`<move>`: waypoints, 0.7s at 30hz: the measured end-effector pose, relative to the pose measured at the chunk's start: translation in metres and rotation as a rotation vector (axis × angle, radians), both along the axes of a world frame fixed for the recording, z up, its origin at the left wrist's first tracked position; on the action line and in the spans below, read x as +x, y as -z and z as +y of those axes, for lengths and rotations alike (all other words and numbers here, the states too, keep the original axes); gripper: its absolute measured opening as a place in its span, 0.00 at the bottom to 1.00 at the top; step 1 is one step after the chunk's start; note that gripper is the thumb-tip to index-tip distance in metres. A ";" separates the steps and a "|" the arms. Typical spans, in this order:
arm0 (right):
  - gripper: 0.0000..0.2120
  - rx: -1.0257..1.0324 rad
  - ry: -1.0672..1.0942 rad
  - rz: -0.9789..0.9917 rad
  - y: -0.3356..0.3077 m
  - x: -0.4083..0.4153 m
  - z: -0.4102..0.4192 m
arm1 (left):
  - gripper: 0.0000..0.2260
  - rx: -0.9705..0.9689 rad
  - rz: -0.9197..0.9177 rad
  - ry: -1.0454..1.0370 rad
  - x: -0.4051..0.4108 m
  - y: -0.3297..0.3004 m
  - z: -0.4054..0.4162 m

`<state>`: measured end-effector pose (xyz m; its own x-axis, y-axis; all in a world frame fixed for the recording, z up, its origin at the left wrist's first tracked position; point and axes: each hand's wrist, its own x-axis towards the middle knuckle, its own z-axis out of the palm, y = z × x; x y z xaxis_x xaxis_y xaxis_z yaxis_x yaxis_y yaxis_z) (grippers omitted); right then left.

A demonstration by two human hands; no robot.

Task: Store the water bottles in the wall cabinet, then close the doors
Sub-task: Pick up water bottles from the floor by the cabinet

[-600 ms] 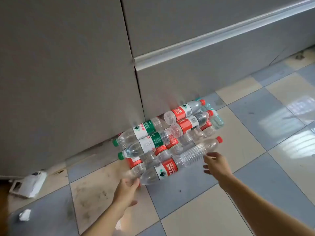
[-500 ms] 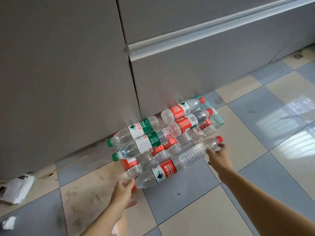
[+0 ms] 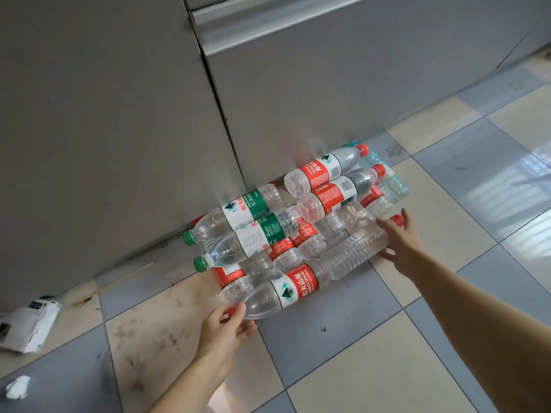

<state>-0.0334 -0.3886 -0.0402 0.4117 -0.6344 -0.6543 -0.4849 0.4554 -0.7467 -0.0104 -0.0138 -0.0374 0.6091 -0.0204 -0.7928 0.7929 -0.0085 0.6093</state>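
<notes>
Head view: stacked water bottles (image 3: 298,222) on floor (image 3: 372,353); left hand (image 3: 226,326), right hand (image 3: 399,239) spread, bracketing front bottle (image 3: 310,278), ungripped. Step: pickup. Next: likely firm grasp, lift.

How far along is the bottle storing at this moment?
Done: nothing; every water bottle lies stacked on the floor, cabinet doors shut. In hand: left hand and right hand touch the front bottle. Left: open, load, close.

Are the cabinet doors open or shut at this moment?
Shut: both grey cabinet doors sit flush, only a thin seam between them.
</notes>
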 end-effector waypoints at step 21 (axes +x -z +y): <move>0.32 -0.783 -0.529 -0.248 -0.076 -0.006 0.038 | 0.12 0.273 -0.905 0.981 0.056 -0.106 -0.103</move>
<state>-0.0396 -0.3504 0.0359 0.8374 -0.5463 0.0167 -0.2726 -0.4440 -0.8536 0.0454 -0.1166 0.0690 0.7393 -0.6500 -0.1759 -0.2812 -0.5354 0.7964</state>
